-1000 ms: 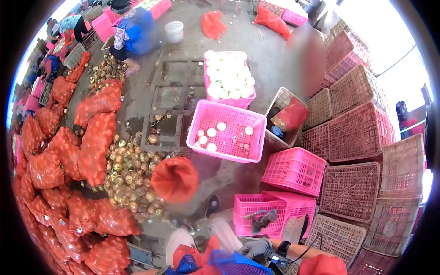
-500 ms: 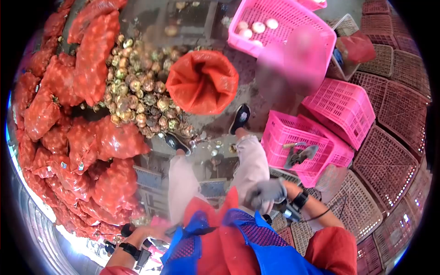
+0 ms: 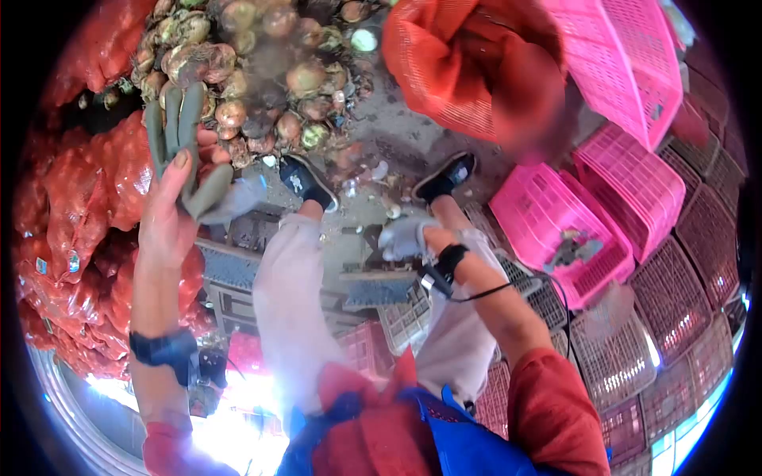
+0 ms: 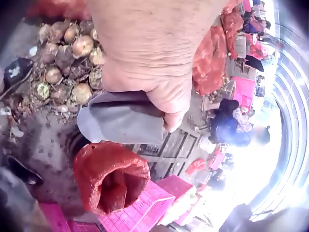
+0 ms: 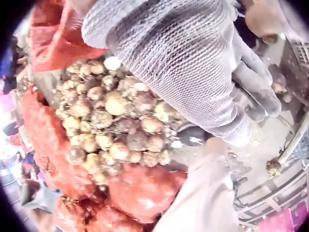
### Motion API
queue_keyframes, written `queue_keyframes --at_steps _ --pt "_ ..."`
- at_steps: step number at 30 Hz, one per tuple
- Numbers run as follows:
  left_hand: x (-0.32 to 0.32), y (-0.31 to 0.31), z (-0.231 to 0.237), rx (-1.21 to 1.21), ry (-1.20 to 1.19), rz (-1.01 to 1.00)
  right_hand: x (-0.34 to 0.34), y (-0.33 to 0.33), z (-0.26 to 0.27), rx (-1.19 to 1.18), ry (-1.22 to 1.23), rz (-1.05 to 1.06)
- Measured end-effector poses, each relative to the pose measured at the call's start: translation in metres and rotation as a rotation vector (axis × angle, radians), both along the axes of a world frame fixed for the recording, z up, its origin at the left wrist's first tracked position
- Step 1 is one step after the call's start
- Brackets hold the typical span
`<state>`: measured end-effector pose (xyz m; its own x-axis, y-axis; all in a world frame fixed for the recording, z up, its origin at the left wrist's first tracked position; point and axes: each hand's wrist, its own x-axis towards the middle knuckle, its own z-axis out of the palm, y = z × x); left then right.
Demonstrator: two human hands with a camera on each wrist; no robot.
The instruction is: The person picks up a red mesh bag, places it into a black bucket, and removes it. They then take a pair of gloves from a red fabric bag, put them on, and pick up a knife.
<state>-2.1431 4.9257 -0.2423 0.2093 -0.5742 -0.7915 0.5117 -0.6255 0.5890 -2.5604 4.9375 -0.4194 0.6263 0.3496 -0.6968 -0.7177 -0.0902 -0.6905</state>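
My bare left hand [image 3: 176,190] [image 4: 149,53] grips a grey glove [image 3: 190,119] [image 4: 128,120], with the thumb laid over it and the glove's empty fingers sticking up in the head view. Beyond it lies a heap of onions [image 3: 230,113] [image 5: 116,104]. My right hand [image 3: 406,238] [image 5: 174,63] wears a light grey glove and hangs above the floor between the knees; its fingers are loosely bent and hold nothing visible. An upright red mesh bag [image 3: 436,71] [image 4: 87,169] stands with its mouth gaping, apart from both hands.
Filled red sacks [image 3: 79,190] [image 5: 145,188] are piled at the left. Pink crates [image 3: 635,182] and brown crates [image 3: 675,278] crowd the right side, one pink crate holding a dark grey item. My shoes [image 3: 305,181] rest on the littered floor. A cable runs from the right wrist.
The head view has tipped down and closer. My left hand has risen from the lower left over the sacks, now plainly holding the glove. My right hand has shifted inward between the knees.
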Motion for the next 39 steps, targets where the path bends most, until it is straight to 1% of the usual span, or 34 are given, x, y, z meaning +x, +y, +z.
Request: queue_keyframes --at_steps 1,2,3,5,7,8,9,10,11,12,13,15,16,18,19,20,21,22,23,24,26,27,29,30,31,33,35,37,38,39 --pt "-0.004 0.006 -0.016 -0.07 0.055 0.046 0.0 0.01 -0.015 0.039 0.045 -0.059" --pt "-0.009 0.013 -0.031 -0.131 0.121 0.083 0.005 0.03 -0.037 0.085 0.119 0.041" --pt "-0.014 0.017 -0.044 -0.117 0.128 0.077 0.003 0.065 -0.061 0.14 0.195 0.135" --pt "-0.023 0.013 -0.075 -0.33 0.34 0.161 -0.059 0.186 -0.134 0.138 0.228 0.197" --pt "-0.037 -0.005 -0.095 -0.462 0.435 0.204 -0.047 0.205 -0.122 0.051 0.318 0.221" --pt "-0.037 -0.008 -0.12 -0.614 0.546 0.143 -0.046 0.221 -0.126 0.06 0.324 0.274" --pt "-0.041 -0.014 -0.138 -0.628 0.555 0.146 -0.049 0.237 -0.128 0.066 0.339 0.322" --pt "-0.042 -0.019 -0.145 -0.601 0.529 0.153 -0.058 0.254 -0.132 0.069 0.361 0.311" --pt "-0.04 -0.026 -0.159 -0.582 0.502 0.145 -0.064 0.269 -0.135 0.018 0.384 0.261" --pt "-0.035 -0.027 -0.159 -0.541 0.449 0.144 -0.066 0.283 -0.139 -0.032 0.395 0.213" --pt "-0.032 -0.027 -0.171 -0.564 0.444 0.128 -0.065 0.291 -0.144 -0.029 0.391 0.211" --pt "-0.026 -0.032 -0.183 -0.517 0.36 0.09 -0.066 0.301 -0.152 0.031 0.55 0.161" --pt "-0.021 -0.033 -0.184 -0.485 0.31 0.079 -0.072 0.309 -0.155 0.098 0.459 0.206" --pt "-0.015 -0.038 -0.182 -0.349 0.165 0.087 -0.093 0.331 -0.159 0.114 0.411 0.043" --pt "-0.012 -0.041 -0.183 -0.284 0.117 0.11 -0.1 0.343 -0.159 0.072 0.349 -0.122" --pt "-0.018 -0.049 -0.19 -0.453 0.157 0.007 -0.111 0.366 -0.168 0.018 0.273 -0.285" --pt "-0.021 -0.055 -0.184 -0.368 0.112 0.216 -0.085 0.339 -0.173 -0.022 0.242 -0.066" --pt "-0.021 -0.063 -0.191 -0.473 0.16 0.122 -0.081 0.307 -0.167 0.063 0.328 -0.008" --pt "-0.021 -0.072 -0.197 -0.569 0.207 0.02 -0.084 0.277 -0.157 0.097 0.345 0.008" --pt "-0.022 -0.083 -0.195 -0.628 0.2 0.004 -0.087 0.269 -0.153 0.119 0.337 0.0" --pt "-0.029 -0.106 -0.188 -0.657 0.179 0.038 -0.094 0.253 -0.161 0.135 0.305 -0.015" --pt "-0.034 -0.119 -0.184 -0.71 0.175 0.02 -0.094 0.242 -0.166 0.139 0.284 -0.02" --pt "-0.042 -0.136 -0.178 -0.632 0.12 0.047 -0.087 0.224 -0.182 0.149 0.228 -0.028" --pt "-0.044 -0.144 -0.182 -0.687 0.09 -0.005 -0.08 0.21 -0.193 0.131 0.187 -0.038" --pt "-0.057 -0.16 -0.172 -0.675 0.087 -0.033 -0.073 0.193 -0.207 0.105 0.147 -0.047" --pt "-0.072 -0.178 -0.165 -0.742 0.025 -0.164 -0.051 0.155 -0.242 0.019 0.017 -0.073" --pt "-0.078 -0.186 -0.152 -0.767 -0.018 -0.197 -0.008 0.103 -0.256 -0.077 -0.163 -0.117" --pt "-0.09 -0.184 -0.127 -0.817 -0.276 -0.3 0.047 0.055 -0.249 -0.175 -0.406 -0.2" --pt "-0.1 -0.179 -0.113 -0.85 -0.33 -0.321 0.083 0.035 -0.236 -0.218 -0.534 -0.256" --pt "-0.1 -0.166 -0.101 -0.791 -0.344 -0.331 0.12 0.014 -0.217 -0.227 -0.657 -0.336"
